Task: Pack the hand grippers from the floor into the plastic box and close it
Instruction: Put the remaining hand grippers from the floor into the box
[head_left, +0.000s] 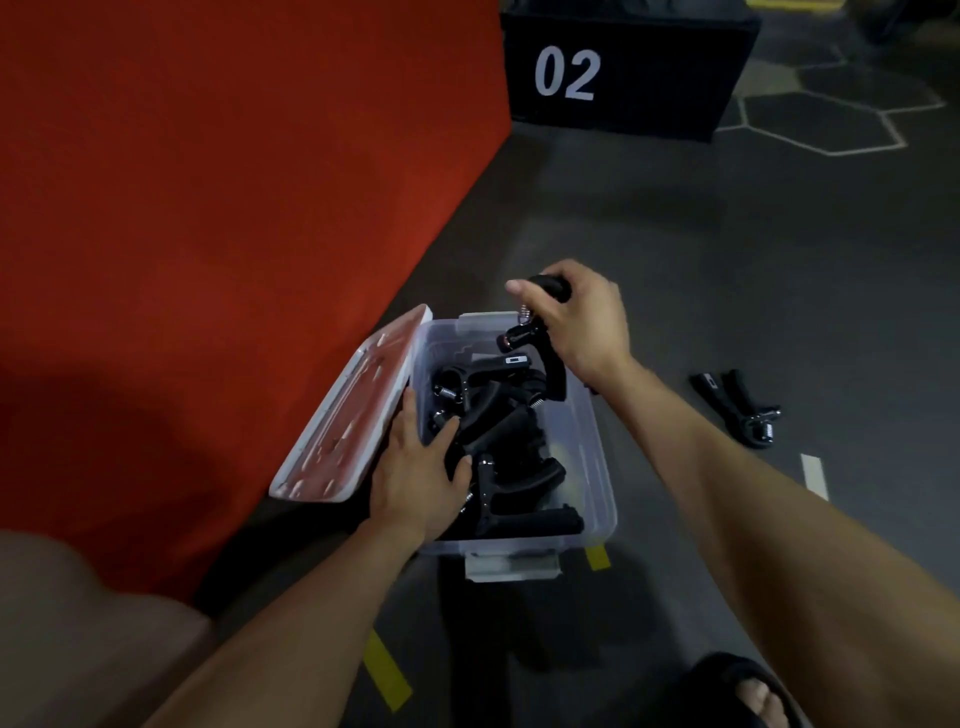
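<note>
Right hand clenched around one foam handle of a black spring-loaded hand gripper, held over the far end of the clear plastic storage box on the grey floor. Left hand is inside the box, fingers spread and pressing flat on the pile of black grippers already packed; it grasps nothing. Translucent lid leans open against the red mat to my left. One more black hand gripper lies on the floor well to the right of the box. To do this step well, I judge I should keep the pile pressed low, lower the held gripper handles-first into the gap at the far end, and lay it flat so the springs do not tangle. Risk: anything standing above the rim could stop the lid from seating.
</note>
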